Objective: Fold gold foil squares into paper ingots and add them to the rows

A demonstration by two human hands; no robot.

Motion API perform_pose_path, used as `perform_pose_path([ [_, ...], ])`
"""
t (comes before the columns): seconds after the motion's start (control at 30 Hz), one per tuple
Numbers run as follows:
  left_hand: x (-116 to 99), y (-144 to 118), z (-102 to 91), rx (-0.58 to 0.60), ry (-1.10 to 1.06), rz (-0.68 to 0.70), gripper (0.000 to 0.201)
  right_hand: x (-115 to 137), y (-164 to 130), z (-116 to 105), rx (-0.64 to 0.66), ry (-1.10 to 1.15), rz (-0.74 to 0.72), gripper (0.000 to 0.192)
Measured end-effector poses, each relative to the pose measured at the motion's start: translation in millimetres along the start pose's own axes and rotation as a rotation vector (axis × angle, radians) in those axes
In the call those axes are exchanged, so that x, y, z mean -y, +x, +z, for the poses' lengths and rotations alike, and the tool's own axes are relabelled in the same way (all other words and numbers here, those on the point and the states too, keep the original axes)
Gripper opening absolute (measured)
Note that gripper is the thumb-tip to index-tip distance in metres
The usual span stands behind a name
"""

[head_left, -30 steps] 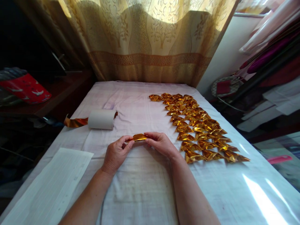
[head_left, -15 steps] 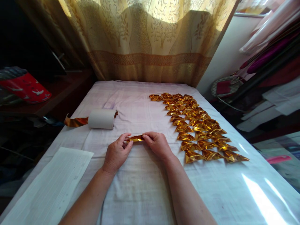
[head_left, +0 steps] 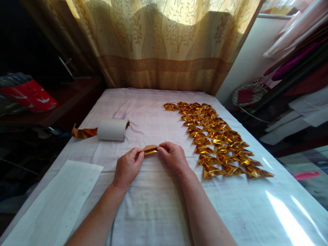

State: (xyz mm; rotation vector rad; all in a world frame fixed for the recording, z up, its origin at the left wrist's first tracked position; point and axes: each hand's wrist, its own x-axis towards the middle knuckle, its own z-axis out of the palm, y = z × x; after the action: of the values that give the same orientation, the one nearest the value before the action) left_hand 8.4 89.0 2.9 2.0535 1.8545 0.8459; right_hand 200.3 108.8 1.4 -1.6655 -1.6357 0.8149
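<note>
A folded piece of gold foil paper (head_left: 150, 149) is stretched between my hands over the middle of the table. My left hand (head_left: 128, 166) pinches its left end between thumb and fingers. At the opposite end, my right hand (head_left: 173, 157) grips it the same way. The piece has a slightly raised, rounded back edge and a shiny front strip. To the right lie several rows of folded gold foil pieces (head_left: 205, 150), shaped like small boats or ingots. Fingertips partly hide both ends of the held piece.
Left of centre, a pale grey roll (head_left: 111, 130) lies on its side with copper-gold foil (head_left: 84, 132) sticking out. A white paper sheet (head_left: 56, 201) is at the front left. The table (head_left: 151, 212) has a pale cloth. A curtain (head_left: 164, 44) hangs behind; a red container (head_left: 29, 95) stands left.
Both hands have shifted the foil piece slightly up and to the right. Its back edge now stands higher and shows a duller face. Roll, sheet and rows lie as before.
</note>
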Motion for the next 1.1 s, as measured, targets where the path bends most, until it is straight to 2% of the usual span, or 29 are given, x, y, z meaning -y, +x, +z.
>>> perform_pose_path([
  [0.53,1.2,0.0,1.8,0.028,0.204,0.064,0.026,6.7,-4.5,-2.8,0.064,-0.213,-0.165,0.021],
  [0.87,-0.2,-3.6,4.0,0.055,0.225,0.144,0.025,6.3,-3.5,-1.2,0.000,-0.286,-0.111,0.021],
  [1.1,1.5,-2.0,4.0,0.052,0.252,0.073,0.026,8.3,-5.5,-4.5,0.109,-0.200,-0.178,0.020],
])
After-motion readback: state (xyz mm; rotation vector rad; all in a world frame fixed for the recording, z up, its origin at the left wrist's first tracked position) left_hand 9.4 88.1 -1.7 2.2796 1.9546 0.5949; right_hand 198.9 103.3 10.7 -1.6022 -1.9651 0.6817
